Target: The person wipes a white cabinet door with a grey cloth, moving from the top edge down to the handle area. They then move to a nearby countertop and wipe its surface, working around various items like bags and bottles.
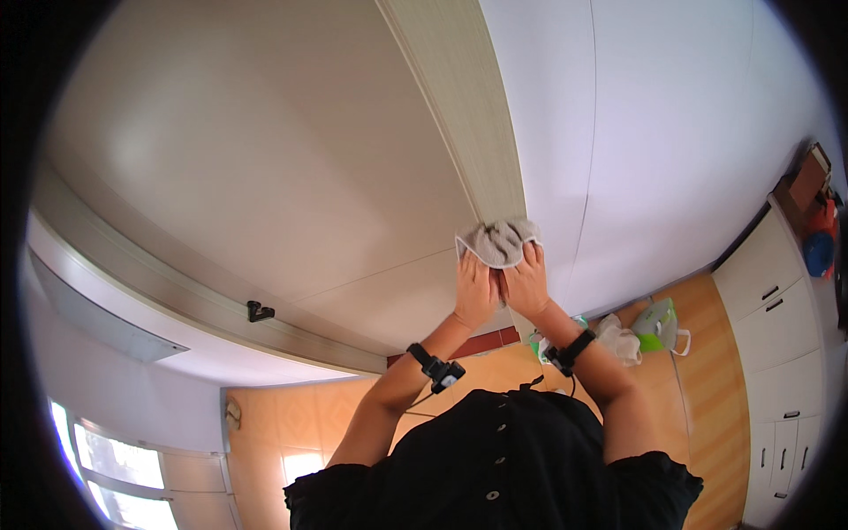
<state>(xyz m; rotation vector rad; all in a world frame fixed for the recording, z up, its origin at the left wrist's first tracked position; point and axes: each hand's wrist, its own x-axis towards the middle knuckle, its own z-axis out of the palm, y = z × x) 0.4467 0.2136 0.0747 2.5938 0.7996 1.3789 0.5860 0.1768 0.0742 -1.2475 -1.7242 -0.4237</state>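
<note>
A grey cloth [498, 244] with a pale edge is bunched against the lower visible stretch of a beige wood-grain trim strip [474, 106]. My left hand [476, 286] holds the cloth's left side, fingers partly beneath its folds. On its right side, my right hand [527, 281] grips it in the same way, close beside the left. Both arms reach forward, each with a black strap device near the wrist. To the left of the trim lies a broad beige panel [265, 146]; a white wall [656, 132] adjoins it on the right.
A black fitting [260, 311] juts from the frame at left. Plastic bags [619, 338] and a grey-green bag [656, 324] rest on the orange tiled floor [709, 371] by the wall. White cabinets [782, 331] with black handles line the right, bearing assorted items. Bright windows [119, 457] appear lower left.
</note>
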